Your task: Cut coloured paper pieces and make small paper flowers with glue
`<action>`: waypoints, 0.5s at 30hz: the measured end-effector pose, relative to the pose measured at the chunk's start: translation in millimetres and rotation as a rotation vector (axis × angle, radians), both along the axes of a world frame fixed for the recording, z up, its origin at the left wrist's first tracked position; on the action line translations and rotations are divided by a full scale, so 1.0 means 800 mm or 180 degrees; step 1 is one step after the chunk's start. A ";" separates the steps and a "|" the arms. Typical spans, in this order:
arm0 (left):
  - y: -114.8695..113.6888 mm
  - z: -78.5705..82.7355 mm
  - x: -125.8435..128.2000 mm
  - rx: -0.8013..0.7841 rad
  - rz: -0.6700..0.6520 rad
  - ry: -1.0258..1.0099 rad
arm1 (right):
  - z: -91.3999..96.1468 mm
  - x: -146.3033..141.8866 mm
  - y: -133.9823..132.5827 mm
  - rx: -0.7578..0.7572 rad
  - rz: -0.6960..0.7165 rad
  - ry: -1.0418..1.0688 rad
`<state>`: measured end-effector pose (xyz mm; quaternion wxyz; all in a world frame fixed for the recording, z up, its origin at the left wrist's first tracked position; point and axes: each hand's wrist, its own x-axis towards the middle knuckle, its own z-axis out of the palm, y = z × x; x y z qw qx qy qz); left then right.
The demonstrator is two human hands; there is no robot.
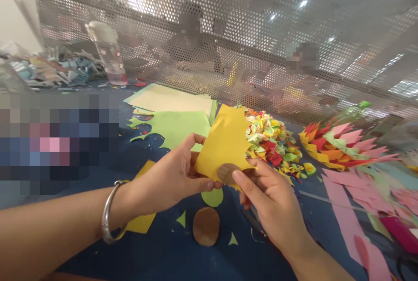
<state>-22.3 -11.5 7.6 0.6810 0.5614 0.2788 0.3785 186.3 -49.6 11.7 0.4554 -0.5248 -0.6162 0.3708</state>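
Observation:
Between my hands, above the dark blue table, is a yellow paper sheet (pixel 225 137) with a jagged right edge. My left hand (pixel 178 170) pinches its lower left side. At the lower right, the thumb of my right hand (pixel 267 194) presses a brown paper disc (pixel 227 173) against the sheet. Below them on the table lie another brown disc (pixel 206 226) and a light green disc (pixel 212 197), with small green scraps around. A further yellow sheet (pixel 143 224) is partly hidden under my left wrist.
Behind my hands lie a green sheet (pixel 179 124) with scalloped cuts and a stack of pale sheets (pixel 170 99). Colourful paper scraps (pixel 271 137), pointed paper pieces (pixel 346 146) and pink strips (pixel 342 215) lie to the right. A bottle (pixel 109 57) stands by the perforated screen (pixel 248 41).

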 end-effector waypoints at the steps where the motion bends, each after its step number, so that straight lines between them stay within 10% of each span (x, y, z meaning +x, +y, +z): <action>1: -0.001 0.002 0.000 0.0058 0.0042 0.0064 | 0.000 0.000 0.000 0.0005 0.0012 0.0014; 9: 0.006 0.017 -0.023 0.1541 0.0853 0.1481 | 0.006 -0.002 -0.003 -0.0045 -0.0048 0.0221; 15: 0.019 0.022 -0.039 0.2222 0.0458 0.3071 | 0.004 0.002 -0.002 -0.0095 0.0104 0.0363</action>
